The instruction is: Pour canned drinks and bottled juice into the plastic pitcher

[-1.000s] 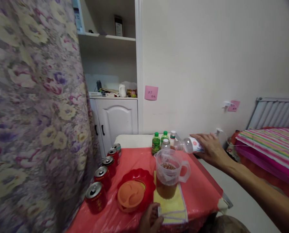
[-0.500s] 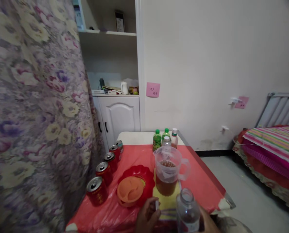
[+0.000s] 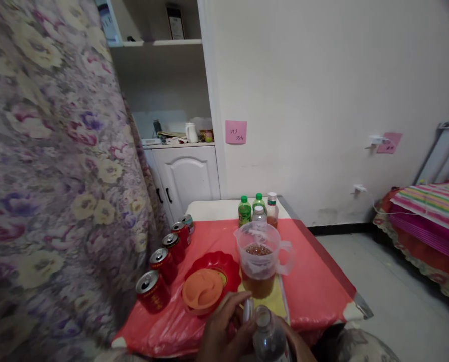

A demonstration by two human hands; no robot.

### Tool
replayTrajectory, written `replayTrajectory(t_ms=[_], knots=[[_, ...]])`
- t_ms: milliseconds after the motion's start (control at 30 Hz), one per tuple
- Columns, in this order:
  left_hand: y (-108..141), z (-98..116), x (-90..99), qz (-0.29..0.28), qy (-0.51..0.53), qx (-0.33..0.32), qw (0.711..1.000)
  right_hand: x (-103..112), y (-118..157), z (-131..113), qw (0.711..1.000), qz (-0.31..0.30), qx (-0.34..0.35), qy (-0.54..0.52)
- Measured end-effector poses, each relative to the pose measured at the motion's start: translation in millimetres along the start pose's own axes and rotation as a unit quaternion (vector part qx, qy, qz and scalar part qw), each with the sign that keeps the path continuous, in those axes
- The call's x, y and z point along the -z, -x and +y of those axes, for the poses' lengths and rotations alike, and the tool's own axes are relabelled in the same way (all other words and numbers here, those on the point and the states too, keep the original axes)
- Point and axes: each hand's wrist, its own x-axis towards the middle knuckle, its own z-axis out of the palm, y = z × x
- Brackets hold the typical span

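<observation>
My left hand (image 3: 224, 329) pinches a small white bottle cap (image 3: 248, 309) between thumb and fingers, beside the mouth of a clear bottle. My right hand (image 3: 297, 344) is wrapped round that clear bottle (image 3: 269, 337), which stands uncapped near the table's front edge. The cap is apart from the bottle's opening or just at its side. Just beyond stands a clear plastic pitcher (image 3: 258, 256), part filled with brown, frothy liquid, on a yellow cloth (image 3: 282, 301). An orange divided dish (image 3: 202, 289) lies on a red scalloped plate (image 3: 232, 274) to the left.
Several opened drink cans (image 3: 153, 291) line the left side of the red-covered table (image 3: 315, 281). Behind the pitcher stand green-capped bottles (image 3: 244, 211), a white-capped clear bottle (image 3: 259, 213) and a pinkish bottle (image 3: 272, 208). A floral curtain (image 3: 58, 176) hangs at left.
My left hand has risen with the cap toward the bottle's mouth. My right hand has brought the bottle left, closer to the cap. The view has shifted slightly.
</observation>
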Motion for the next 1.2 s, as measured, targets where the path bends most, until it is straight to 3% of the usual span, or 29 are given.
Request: replayTrajectory(t_ms=[167,267,400,500,733,833,1000,1100,1200], knots=[[3.3,13.1,-7.7,-0.035,-0.09,-0.006,0.995,-4.3,0.7,1.2,0.999,-0.002,0.026,-0.047],[6.8,1.8,-10.4,-0.045,-0.125,0.018,0.991,-4.3,1.7,9.8,0.999,-0.006,0.023,-0.036],[12.2,-17.7,-10.1,0.008,-0.115,0.042,0.992,-4.3,4.3,24.2,1.0,0.009,0.009,-0.007],[14.6,-20.0,-7.3,0.014,-0.1,0.029,0.994,-5.1,7.1,29.2,1.0,0.005,-0.002,-0.004],[14.8,3.3,12.8,-0.106,-0.085,-0.023,0.99,-15.2,-9.9,42.0,0.999,-0.032,0.005,0.004],[18.4,2.3,19.2,-0.133,-0.078,0.008,0.988,-17.8,-14.3,44.7,0.999,-0.04,0.01,0.004],[19.7,2.8,15.1,-0.068,-0.096,0.088,0.989,-13.9,-1.4,35.3,1.0,-0.015,0.005,-0.011],[15.6,10.7,9.2,-0.04,-0.125,0.075,0.989,-15.1,0.5,33.0,0.999,-0.009,-0.021,-0.026],[12.7,11.2,8.5,-0.051,-0.129,0.037,0.99,-18.1,-4.6,36.5,0.999,-0.008,-0.035,-0.031]])
